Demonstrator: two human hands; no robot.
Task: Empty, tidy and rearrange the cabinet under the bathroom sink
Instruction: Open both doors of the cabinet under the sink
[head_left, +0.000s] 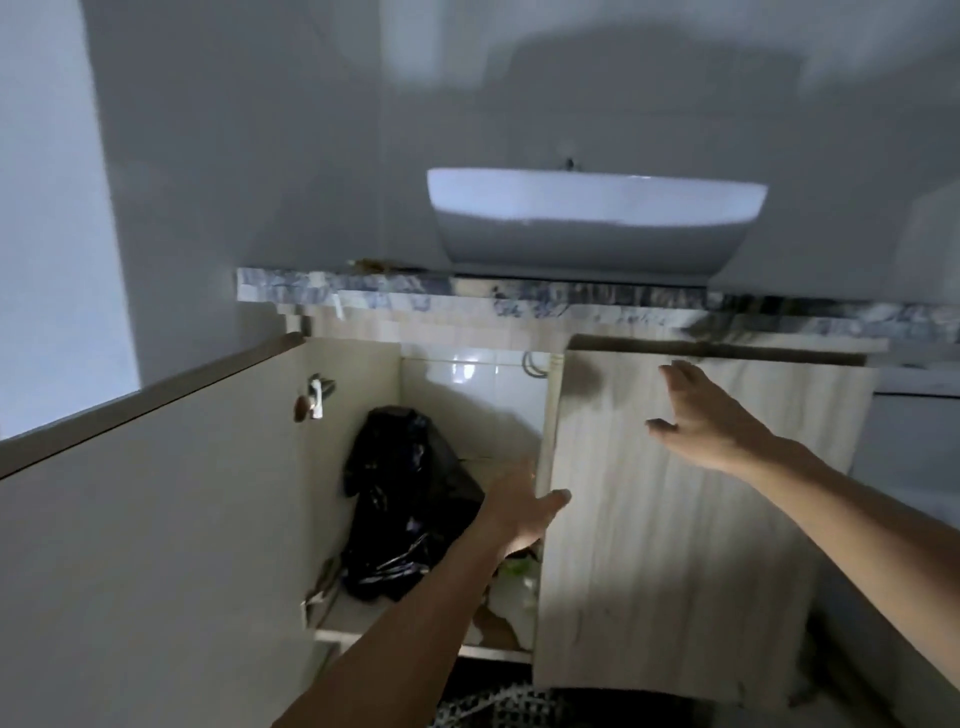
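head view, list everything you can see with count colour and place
white ceramic basin: 1, white, on the countertop
grey marbled stone countertop: 1, grey-white, above the cabinet
left cabinet door: 1, beige inside, swung open
pale wood right cabinet door: 1, light wood, partly open
crumpled black plastic bag: 1, black, inside cabinet, left part
left hand: 1, at the right door's edge
right hand: 1, fingers straight, at the right door's front

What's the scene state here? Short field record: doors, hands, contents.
left door: swung wide open
right door: partly open
left hand: at the right door's inner edge, fingers straight
right hand: open, over the right door's front; contact unclear
contents: black plastic bag inside; blurred clutter behind the left hand
above: white basin on marble counter
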